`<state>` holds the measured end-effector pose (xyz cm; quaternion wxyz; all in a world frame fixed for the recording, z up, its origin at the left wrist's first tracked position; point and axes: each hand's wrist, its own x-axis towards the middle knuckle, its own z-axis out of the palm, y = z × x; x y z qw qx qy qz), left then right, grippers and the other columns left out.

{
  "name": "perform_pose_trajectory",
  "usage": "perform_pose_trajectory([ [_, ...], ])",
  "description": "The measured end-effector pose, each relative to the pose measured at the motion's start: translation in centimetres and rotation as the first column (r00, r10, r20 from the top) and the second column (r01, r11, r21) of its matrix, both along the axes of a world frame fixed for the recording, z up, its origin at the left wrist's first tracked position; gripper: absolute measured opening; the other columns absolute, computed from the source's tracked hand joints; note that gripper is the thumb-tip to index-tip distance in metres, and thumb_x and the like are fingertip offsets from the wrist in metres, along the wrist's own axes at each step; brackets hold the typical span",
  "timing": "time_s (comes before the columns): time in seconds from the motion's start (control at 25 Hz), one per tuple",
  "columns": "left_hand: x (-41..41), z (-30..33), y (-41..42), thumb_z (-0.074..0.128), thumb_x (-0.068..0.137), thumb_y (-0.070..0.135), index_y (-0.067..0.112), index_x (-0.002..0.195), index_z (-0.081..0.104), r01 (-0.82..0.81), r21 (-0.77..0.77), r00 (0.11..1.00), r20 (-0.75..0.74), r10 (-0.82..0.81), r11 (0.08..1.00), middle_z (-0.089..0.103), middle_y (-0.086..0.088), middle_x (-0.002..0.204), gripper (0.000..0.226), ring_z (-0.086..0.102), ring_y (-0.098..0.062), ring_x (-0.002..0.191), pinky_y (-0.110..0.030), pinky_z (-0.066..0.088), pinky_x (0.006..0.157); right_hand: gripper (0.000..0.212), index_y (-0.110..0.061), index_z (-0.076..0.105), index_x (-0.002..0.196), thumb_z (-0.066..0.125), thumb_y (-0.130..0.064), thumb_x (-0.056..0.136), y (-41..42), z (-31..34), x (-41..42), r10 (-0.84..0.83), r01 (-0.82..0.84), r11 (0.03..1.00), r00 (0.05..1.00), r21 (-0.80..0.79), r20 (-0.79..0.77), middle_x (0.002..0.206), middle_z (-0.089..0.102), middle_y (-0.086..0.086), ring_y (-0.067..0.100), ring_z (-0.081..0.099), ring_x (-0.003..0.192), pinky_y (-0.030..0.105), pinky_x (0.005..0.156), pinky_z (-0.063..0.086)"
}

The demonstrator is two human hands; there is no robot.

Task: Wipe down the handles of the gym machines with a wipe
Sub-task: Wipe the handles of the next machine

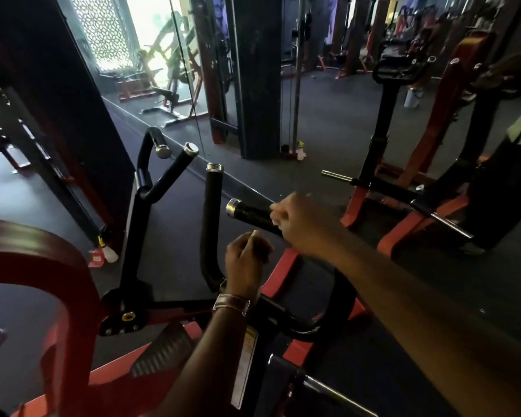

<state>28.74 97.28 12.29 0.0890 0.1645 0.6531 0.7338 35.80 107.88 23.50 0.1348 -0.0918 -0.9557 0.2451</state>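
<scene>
- Right hand [298, 224] wrapping around the near-level black handle [250, 212], fingers curled over the grip just behind its chrome end cap [233, 207].
- Small pale scraps showing at the knuckles, likely the wipe [273, 220], mostly buried between palm and handle; too little showing to be certain.
- Left hand [245, 261] hanging just below and nearer than that handle, fingers loosely curled, apparently gripping nothing, though the palm side is turned away; a watch strap [231, 303] circling its wrist.
- Upright handle [210, 218] standing just left of the gripped handle, untouched; two more handles [175, 167] branching up further left of it.
- Red frame [286, 266] running beneath the gripped handle.
- Risking a slip: the wipe bunching inside the fist and rubbing only one side of the grip, leaving the underside and the chrome cap dirty.
- Risking a swing: pressing hard on the handle with the left hand idle, letting the lever arm pivot.
- Containers: a white spray bottle [107, 251] sitting on the floor well left of the gripped handle, contents not visible; another bottle [300, 150] standing far beyond it by the dark pillar [260, 85], contents likewise unclear.
</scene>
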Motion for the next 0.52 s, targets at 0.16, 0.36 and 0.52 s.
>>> perform_pose_trajectory([
  [0.16,0.0,-0.1,-0.4,0.043,0.106,0.017,-0.006,0.084,0.062,0.065,0.044,0.998,0.012,-0.065,0.997,0.063,-0.012,0.076,0.037,0.054,-0.022,0.066,-0.026,0.046,0.058,0.047,0.005,0.057,0.133,0.05,-0.011,0.09,-0.6,-5.4,4.9,0.056,0.1,0.727,0.977,0.679,-0.204,0.136,0.058,0.025,0.036,0.061,0.122,0.041,0.1,0.052],
  [0.36,0.1,0.3,-0.2,0.046,0.1,0.002,-0.013,0.08,0.058,0.018,0.153,0.998,0.057,-0.027,0.988,0.054,-0.014,0.07,0.028,0.044,-0.022,0.06,-0.029,0.037,0.053,0.055,0.003,0.058,0.132,0.072,-0.024,0.087,-3.8,-3.4,-0.6,-0.003,0.03,0.65,0.999,0.76,-0.037,0.133,0.06,0.026,0.032,0.066,0.116,0.037,0.097,0.052],
  [0.52,-0.2,-0.3,-0.1,0.045,0.102,0.015,0.011,0.061,0.06,-0.037,0.157,0.998,0.061,0.027,0.987,0.055,-0.008,0.058,0.044,0.047,-0.019,0.053,-0.03,0.037,0.054,0.052,0.007,0.053,0.135,0.061,-0.013,0.088,-2.2,-3.6,2.8,-0.027,0.078,0.765,0.996,0.639,-0.089,0.132,0.059,0.028,0.034,0.065,0.116,0.038,0.095,0.054],
])
